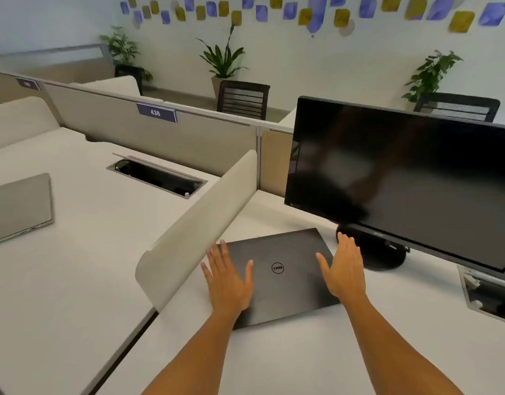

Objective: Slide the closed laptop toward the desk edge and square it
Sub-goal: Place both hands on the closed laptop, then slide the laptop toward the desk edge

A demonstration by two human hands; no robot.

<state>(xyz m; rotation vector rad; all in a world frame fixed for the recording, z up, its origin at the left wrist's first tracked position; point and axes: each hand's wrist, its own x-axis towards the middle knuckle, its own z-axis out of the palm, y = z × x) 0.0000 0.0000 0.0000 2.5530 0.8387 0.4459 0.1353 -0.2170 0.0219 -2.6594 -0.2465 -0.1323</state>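
My left hand point(227, 279) and right hand point(343, 270), fingers spread flat, gripping nothing, rest over the closed laptop point(279, 276), which lies skewed on the desk point(316, 363) beside the divider point(194, 232), before the monitor point(402, 178).

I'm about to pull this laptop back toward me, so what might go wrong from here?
The black laptop lies skewed, its far right corner close to the monitor base, so turning it might bump that. The left hand and right hand lie flat and open, so they may slip across the lid.
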